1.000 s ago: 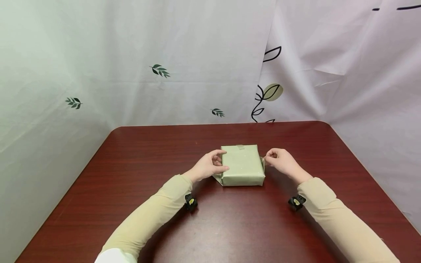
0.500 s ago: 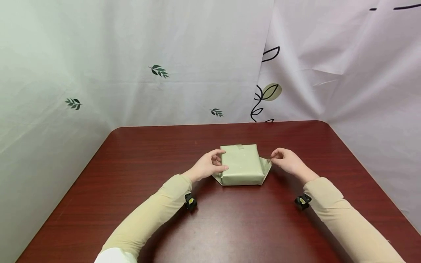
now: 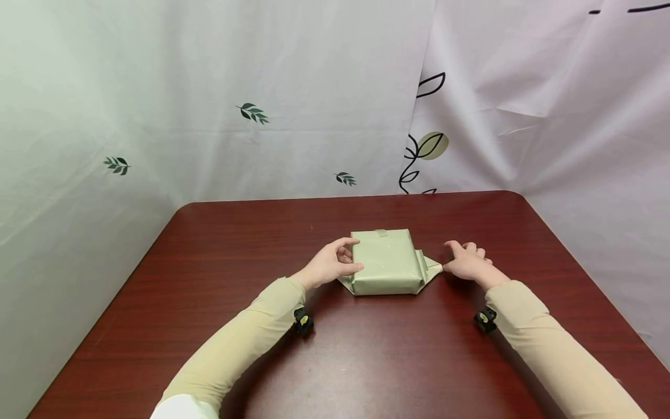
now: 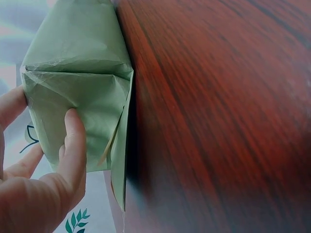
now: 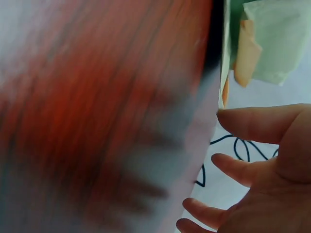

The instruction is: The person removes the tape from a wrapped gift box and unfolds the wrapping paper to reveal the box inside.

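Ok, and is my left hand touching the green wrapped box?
Touching: the left wrist view shows your left hand with one fingertip on the end of the green wrapped box.

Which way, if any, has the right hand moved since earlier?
Yes: the right hand has moved rightward, away from the parcel, toward the right edge of the table.

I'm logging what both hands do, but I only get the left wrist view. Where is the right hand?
Observer: The right hand is at the opposite end of the wrapped package, beside a pointed paper flap.
Operator: Is it gripping that flap?
Observer: It doesn't look so. In the right wrist view only its thumb seems to meet the flap's tip; the other fingers are apart from it.
Operator: Anything on top of the package?
Observer: Yes, the head view shows a small tape-like patch at its far edge.
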`<state>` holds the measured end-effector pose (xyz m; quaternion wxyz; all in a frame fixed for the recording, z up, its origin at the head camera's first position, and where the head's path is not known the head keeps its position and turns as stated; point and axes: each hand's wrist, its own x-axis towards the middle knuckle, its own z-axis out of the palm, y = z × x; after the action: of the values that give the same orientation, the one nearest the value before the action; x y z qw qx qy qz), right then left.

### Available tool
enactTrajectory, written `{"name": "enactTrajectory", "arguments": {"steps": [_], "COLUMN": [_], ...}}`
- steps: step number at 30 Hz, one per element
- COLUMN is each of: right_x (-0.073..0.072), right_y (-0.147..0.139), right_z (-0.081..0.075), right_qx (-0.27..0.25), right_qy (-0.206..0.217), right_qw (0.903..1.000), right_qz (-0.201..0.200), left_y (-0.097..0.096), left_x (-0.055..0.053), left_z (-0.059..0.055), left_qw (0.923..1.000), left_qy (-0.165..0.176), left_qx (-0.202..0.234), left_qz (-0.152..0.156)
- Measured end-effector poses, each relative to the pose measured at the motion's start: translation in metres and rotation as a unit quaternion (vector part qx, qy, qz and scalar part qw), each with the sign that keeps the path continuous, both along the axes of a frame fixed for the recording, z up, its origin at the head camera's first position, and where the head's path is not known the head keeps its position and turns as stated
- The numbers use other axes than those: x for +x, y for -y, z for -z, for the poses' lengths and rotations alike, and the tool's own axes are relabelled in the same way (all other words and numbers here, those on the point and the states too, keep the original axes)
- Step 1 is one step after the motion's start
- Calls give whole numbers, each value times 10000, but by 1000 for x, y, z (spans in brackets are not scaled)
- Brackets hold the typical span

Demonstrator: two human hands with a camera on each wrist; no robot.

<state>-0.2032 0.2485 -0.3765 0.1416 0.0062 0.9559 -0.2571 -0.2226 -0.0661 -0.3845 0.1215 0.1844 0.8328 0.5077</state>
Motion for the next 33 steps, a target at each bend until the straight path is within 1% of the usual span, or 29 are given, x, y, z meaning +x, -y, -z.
{"name": "enactTrajectory", "arguments": {"steps": [4,9,12,17,20,23,26,30,33], "right_x": [2,1,-2,-7,-8,-8,-7,-8,-9], "right_y": [-3,-9,-12,-8,1,12,23,33,40], "right_z": [0,-1,-3,-9,-14,-18,-21,-21,-18], "right_qx": [263,362,289,-25,-337,-691,-915,-1011,-916], "right_qy": [156,97,-66,-637,-1097,-1503,-1806,-2139,-2263], "right_qw": [9995,9993,9995,9975,9923,9837,9746,9621,9553], "right_qz": [-12,-92,-139,-303,-474,-708,-953,-1355,-1670], "left_y": [-1,-1,-1,-1,-1,-1,-1,0,1], "left_x": [0,0,-1,0,0,-1,-1,-1,0], "left_z": [0,0,1,1,1,1,2,2,1], "left_qw": [10000,10000,10000,10000,10000,10000,10000,10000,10000], "left_qy": [-4,6,1,-21,-21,-9,-38,-64,48], "left_qx": [-24,-15,-41,-49,-25,-28,-41,-41,-36], "left_qz": [-60,-72,-61,-41,-39,-50,-45,-12,-15]}}
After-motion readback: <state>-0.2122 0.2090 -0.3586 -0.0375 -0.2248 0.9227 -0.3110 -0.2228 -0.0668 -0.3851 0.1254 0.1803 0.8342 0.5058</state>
